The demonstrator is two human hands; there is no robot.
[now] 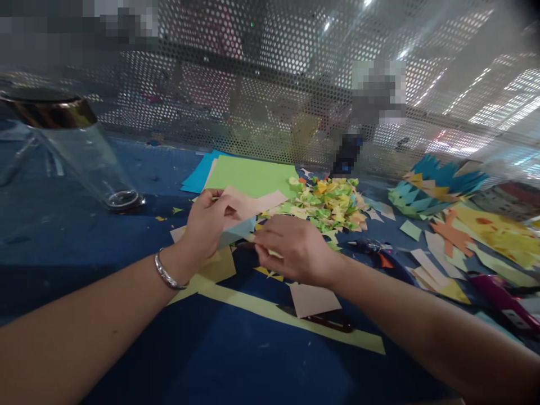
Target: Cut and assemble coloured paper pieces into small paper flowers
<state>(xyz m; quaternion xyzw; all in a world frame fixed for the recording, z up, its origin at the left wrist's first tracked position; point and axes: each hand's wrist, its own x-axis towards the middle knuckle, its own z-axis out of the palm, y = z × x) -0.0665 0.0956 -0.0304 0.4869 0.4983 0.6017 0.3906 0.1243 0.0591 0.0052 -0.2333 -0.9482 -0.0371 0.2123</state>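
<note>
1. From where I stand, the heap (pixel 327 202) of cut paper is the loudest thing on the bench (pixel 202 360), mostly yellow and green; I take sides from it as the worker sees them.
2. The left hand (pixel 206 225), with a bracelet (pixel 166 273) at its wrist, is left of the heap. Its fingers are closed on the pink paper (pixel 242 203), whose far end reaches toward the heap.
3. The blue strip (pixel 236 233) slants out from that hand, left of the heap and a little nearer the worker.
4. The right hand (pixel 299 247) is just this side of the heap, its fingers narrow and curled beside the strip's end. I cannot tell what, if anything, they pinch.
5. Nearer the worker than the heap, a long yellow strip (pixel 253 304) lies on the bench; scissors (pixel 324 322) rest across it, partly under a pink square (pixel 316 301).
6. Left of the heap lie a green sheet (pixel 255 174) and a blue sheet (pixel 198 174); well farther left stands a clear bottle (pixel 80 152).
7. Right of the heap sit a paper crown (pixel 434 188) and an orange cutout (pixel 453 233). A glue gun (pixel 373 247) lies to its near right.
8. Behind the heap rises a mesh (pixel 270 73) screen.
</note>
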